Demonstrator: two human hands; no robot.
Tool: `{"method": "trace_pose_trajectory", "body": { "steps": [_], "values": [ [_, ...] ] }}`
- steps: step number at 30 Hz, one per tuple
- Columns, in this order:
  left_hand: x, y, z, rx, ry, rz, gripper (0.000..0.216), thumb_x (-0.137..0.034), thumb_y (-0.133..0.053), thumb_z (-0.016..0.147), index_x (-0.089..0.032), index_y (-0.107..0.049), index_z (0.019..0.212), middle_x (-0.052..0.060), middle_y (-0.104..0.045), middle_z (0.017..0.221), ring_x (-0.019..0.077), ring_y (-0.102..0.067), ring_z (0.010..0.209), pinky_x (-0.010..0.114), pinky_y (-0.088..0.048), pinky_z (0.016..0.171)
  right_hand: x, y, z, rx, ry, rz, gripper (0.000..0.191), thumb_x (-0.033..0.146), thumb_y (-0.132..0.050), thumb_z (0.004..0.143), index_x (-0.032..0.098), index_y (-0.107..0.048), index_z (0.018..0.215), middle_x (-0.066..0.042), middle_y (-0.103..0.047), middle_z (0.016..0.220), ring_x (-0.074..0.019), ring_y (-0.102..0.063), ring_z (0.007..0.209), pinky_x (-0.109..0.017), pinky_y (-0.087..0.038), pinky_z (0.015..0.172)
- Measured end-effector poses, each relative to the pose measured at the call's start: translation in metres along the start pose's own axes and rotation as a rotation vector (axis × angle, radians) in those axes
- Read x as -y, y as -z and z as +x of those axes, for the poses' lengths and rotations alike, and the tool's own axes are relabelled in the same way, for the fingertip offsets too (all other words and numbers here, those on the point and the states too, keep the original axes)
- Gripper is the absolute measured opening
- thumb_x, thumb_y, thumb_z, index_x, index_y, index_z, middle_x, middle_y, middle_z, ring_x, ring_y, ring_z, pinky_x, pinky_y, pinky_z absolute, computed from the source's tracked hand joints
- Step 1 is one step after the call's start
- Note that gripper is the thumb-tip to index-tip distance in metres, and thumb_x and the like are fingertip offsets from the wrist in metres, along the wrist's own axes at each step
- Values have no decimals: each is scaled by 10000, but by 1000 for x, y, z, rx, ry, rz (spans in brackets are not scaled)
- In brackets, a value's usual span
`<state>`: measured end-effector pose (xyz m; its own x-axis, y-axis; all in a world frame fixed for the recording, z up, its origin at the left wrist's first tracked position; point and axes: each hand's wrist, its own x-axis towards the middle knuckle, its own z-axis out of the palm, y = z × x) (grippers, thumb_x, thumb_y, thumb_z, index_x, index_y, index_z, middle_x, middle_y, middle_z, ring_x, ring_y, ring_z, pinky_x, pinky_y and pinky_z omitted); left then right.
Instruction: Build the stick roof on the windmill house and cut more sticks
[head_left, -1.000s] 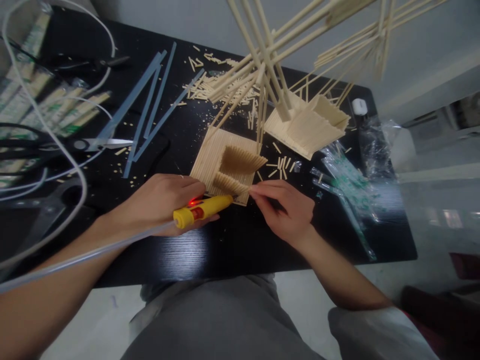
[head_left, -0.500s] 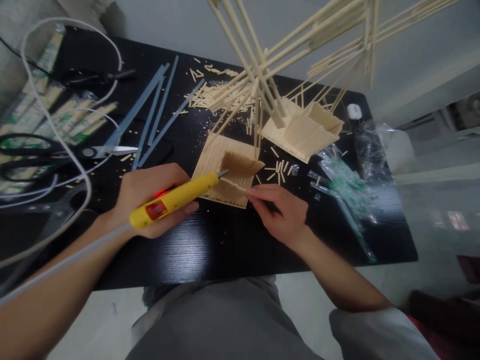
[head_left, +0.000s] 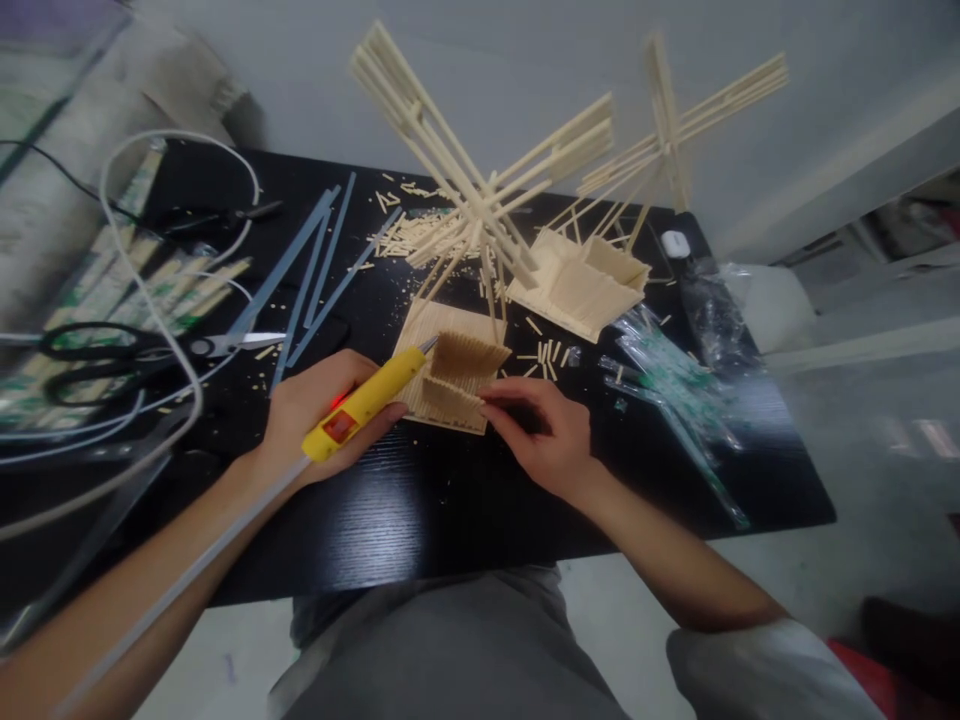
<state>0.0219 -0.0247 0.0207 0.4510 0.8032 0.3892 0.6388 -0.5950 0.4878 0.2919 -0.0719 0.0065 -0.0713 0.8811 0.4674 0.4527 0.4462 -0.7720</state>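
Observation:
My left hand point(head_left: 319, 405) is wrapped round a yellow glue gun point(head_left: 367, 405) with a lit red switch and a cord running back along my forearm. Its metal tip is at the left end of a small upright wall of thin wooden sticks point(head_left: 469, 355). That wall and a lower one point(head_left: 452, 400) in front stand on a square stick base point(head_left: 439, 325) carrying a windmill-like stick frame point(head_left: 480, 205). With thumb and forefinger, my right hand point(head_left: 547, 425) pinches the lower wall's right end; whether a small piece is between the fingertips is hidden.
A second stick windmill model point(head_left: 600, 290) stands behind to the right. Scissors point(head_left: 217, 345), blue-grey strips point(head_left: 300, 265) and bundled sticks point(head_left: 112, 300) lie left. Short stick offcuts point(head_left: 420, 237) are heaped behind. Plastic wrapping point(head_left: 667, 370) and a white case point(head_left: 675, 243) are at right.
The view has tilted up, so the full windmill frames now show. The glue gun's tip has drawn slightly toward the left end of the rear wall. My right hand keeps its pinch.

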Motion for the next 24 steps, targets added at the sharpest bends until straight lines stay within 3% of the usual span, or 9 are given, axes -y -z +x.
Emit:
{"method": "trace_pose_trajectory", "body": {
  "steps": [8,13,16,18,21,24],
  "values": [
    [-1,-1,2,-56,96,-7,204,-450,-620,975,-253,-574,949,16,-698,926,180,-676,807,310,-517,692,0,-1,3,-5,30,26,157,179,-757,937,219,-718,1083,-15,-826,983,-140,-808,834,-265,-672,812],
    [10,2,7,-150,286,156,312,-509,-683,915,-258,-500,941,1,-582,839,197,-580,694,331,-447,602,-1,4,5,5,0,35,144,237,-748,947,198,-715,1081,-37,-816,1003,-136,-793,791,-261,-656,770],
    [21,6,11,-124,365,235,329,-520,-655,920,-260,-454,929,24,-525,875,227,-551,725,353,-431,600,-5,8,4,22,21,-23,100,230,-725,961,193,-714,1054,-37,-798,973,-140,-778,792,-268,-647,759],
    [27,7,12,-76,371,239,295,-466,-655,909,-257,-452,953,53,-527,948,259,-579,820,375,-462,642,-9,12,1,88,66,-87,96,225,-716,970,196,-708,1062,-50,-789,1004,-165,-777,894,-314,-652,841],
    [33,5,13,5,390,215,297,-352,-685,829,-244,-481,1017,82,-533,1036,287,-599,897,405,-511,706,-13,15,-5,231,111,-202,267,304,-762,950,214,-674,1185,-106,-752,1200,-239,-736,1140,-445,-624,1011],
    [38,3,12,79,394,195,335,-330,-675,803,-229,-512,1077,102,-533,1107,301,-613,938,438,-544,776,-17,15,-11,345,108,-305,503,369,-813,904,209,-602,1332,-161,-694,1338,-312,-676,1275,-544,-587,1077]
  ]
}}
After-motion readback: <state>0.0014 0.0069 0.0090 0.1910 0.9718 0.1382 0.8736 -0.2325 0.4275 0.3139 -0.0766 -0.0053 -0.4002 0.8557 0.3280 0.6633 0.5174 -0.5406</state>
